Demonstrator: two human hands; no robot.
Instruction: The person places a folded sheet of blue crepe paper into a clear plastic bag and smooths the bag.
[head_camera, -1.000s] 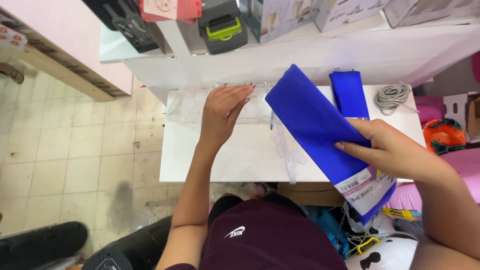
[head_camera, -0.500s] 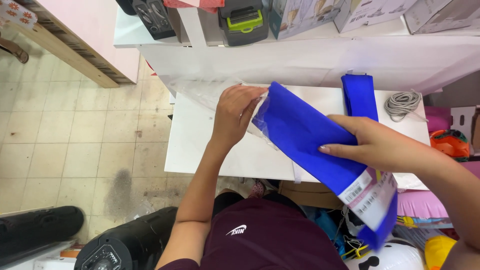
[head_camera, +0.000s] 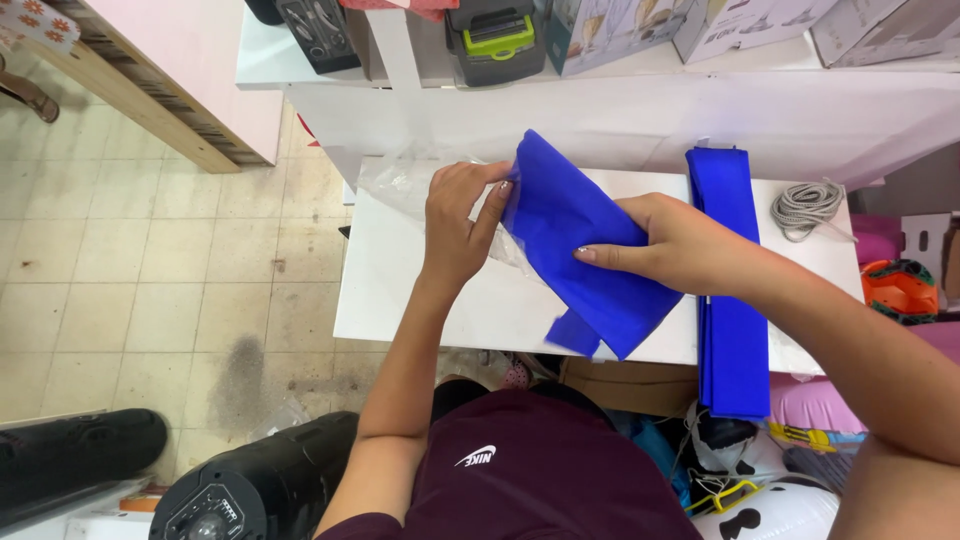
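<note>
White table (head_camera: 420, 290): blue fabric (head_camera: 735, 340), cord (head_camera: 805, 208)

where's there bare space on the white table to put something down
Bare: the white table front-left, below the left hand; a strip between the held blue sheet and the folded blue stack. Crowded: around the clear plastic bag, and the back-right corner by the grey cord.

A coiled grey cord (head_camera: 806, 207) lies near, perhaps touching, the white table's (head_camera: 400, 290) far-right corner.

Single head cam on my feed, looking steeply down and forward over the white worktop (head_camera: 400, 290) at close arm's range. Shelf (head_camera: 290, 70) sits at top edge, floor tiles (head_camera: 150, 260) left.
</note>
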